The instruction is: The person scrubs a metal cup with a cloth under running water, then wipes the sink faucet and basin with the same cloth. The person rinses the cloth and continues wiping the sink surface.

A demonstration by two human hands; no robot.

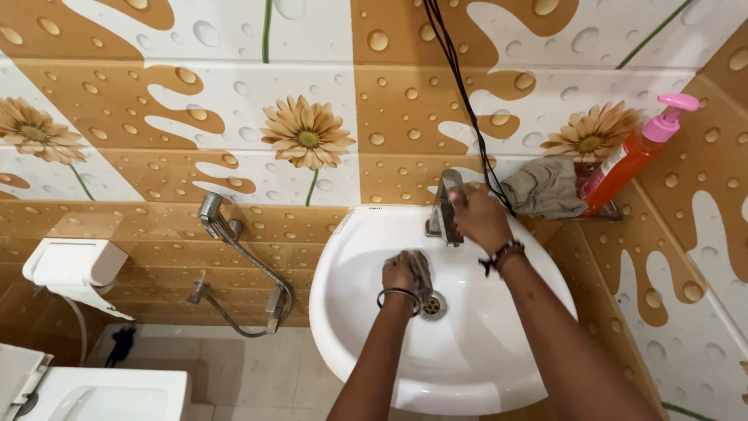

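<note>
— Brown-and-white tiles with daisies and painted droplets cover the whole wall; a white washbasin (467, 374) sits at lower centre of the frame.

— And the hands?

— Left hand (401, 273) is down in the bowl, fingers closed around a dark grey cloth (421, 274), pressed just beside the drain (432, 306); a bangle rings that wrist. Right hand (477, 217) is up at the back rim, clamped on the metal tap (442, 206); beaded bracelets on that wrist.

— Anything beside the tap?

— Right of it, a crumpled grey rag (545, 187) on a small corner shelf; next to that, an orange bottle with a pink pump (635, 152), leaning into the upper right corner; a black cable (460, 86) hangs down the wall from the top edge to behind the rag.

— Left side?

— A hand sprayer with a steel hose (234, 242) on the wall at centre left; a white tissue holder (74, 265) at the left edge; part of a white toilet (109, 394) in the lower left corner.
</note>
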